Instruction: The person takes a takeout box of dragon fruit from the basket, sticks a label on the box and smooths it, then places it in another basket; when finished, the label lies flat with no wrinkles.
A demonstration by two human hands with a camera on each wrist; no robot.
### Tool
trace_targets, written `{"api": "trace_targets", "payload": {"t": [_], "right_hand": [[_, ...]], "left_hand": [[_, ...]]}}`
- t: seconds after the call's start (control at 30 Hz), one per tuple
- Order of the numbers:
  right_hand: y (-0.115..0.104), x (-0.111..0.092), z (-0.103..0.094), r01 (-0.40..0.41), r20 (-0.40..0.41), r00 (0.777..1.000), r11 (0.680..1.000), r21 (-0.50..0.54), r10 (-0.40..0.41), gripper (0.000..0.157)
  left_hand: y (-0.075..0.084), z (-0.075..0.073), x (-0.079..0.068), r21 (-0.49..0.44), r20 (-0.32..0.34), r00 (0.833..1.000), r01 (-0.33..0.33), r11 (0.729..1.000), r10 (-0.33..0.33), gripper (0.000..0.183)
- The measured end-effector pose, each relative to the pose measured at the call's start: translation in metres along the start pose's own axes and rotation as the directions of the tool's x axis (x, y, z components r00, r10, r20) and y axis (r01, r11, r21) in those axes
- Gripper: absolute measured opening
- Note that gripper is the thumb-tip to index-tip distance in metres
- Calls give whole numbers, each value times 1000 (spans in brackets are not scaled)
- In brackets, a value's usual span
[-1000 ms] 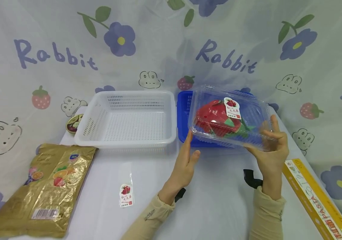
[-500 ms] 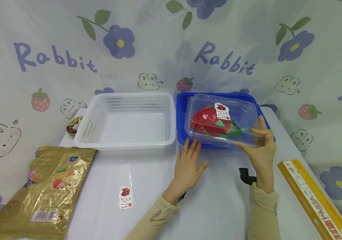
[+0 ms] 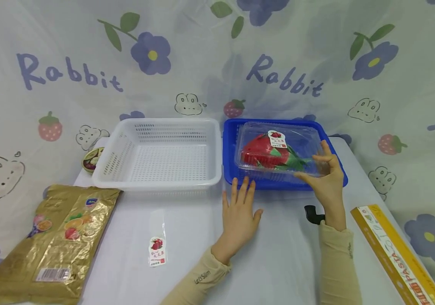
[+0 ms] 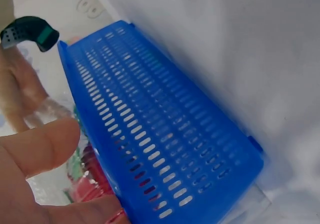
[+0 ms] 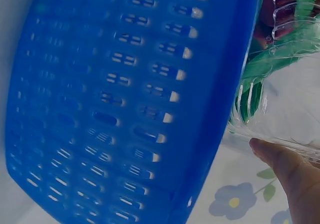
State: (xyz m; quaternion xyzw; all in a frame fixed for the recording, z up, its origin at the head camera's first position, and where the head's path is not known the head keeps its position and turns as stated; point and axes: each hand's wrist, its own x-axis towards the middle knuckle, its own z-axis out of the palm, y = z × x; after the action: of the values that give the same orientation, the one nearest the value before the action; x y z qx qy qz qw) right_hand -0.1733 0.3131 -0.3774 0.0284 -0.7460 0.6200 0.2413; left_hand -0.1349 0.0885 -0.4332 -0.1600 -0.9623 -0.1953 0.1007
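Observation:
A clear plastic clamshell box (image 3: 305,140) sits tilted within the blue basket (image 3: 228,169), a red dragon fruit (image 3: 259,150) with green tips inside it and a white label (image 3: 277,139) on its lid. My right hand (image 3: 329,178) holds the box's right end, thumb at the near edge and fingers over the side; the right wrist view shows the thumb (image 5: 280,159) against the plastic. Spread straight, the fingers of my left hand (image 3: 240,216) reach the basket's near rim. In the left wrist view the left thumb (image 4: 50,144) stands beside the blue basket wall.
Left of the blue basket stands a white basket (image 3: 99,173). A gold candy bag (image 3: 57,241) lies at the left, near a small round tin (image 3: 92,160). A labelled clear strip (image 3: 158,250) lies on the white table (image 3: 278,267); a yellow pasta box (image 3: 396,254) lies right.
The clear box with the dragon fruit has moved down and left into the blue basket, with my right hand on it. My left hand has left the box and spread its fingers.

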Motion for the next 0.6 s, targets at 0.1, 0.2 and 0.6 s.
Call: {"api": "trace_targets", "payload": {"t": [0.1, 0.2, 0.6], "right_hand": [[1, 7, 0, -7, 26, 1000, 995, -103, 9, 54], [2, 14, 2, -28, 54, 998, 985, -171, 38, 54], [13, 32, 13, -67, 132, 985, 952, -298, 110, 57]], "left_hand": [[1, 0, 0, 9, -9, 1000, 5, 1000, -4, 77], [0, 0, 0, 5, -11, 1000, 7, 1000, -7, 77], [-1, -3, -2, 12, 27, 999, 17, 1000, -17, 80]]}}
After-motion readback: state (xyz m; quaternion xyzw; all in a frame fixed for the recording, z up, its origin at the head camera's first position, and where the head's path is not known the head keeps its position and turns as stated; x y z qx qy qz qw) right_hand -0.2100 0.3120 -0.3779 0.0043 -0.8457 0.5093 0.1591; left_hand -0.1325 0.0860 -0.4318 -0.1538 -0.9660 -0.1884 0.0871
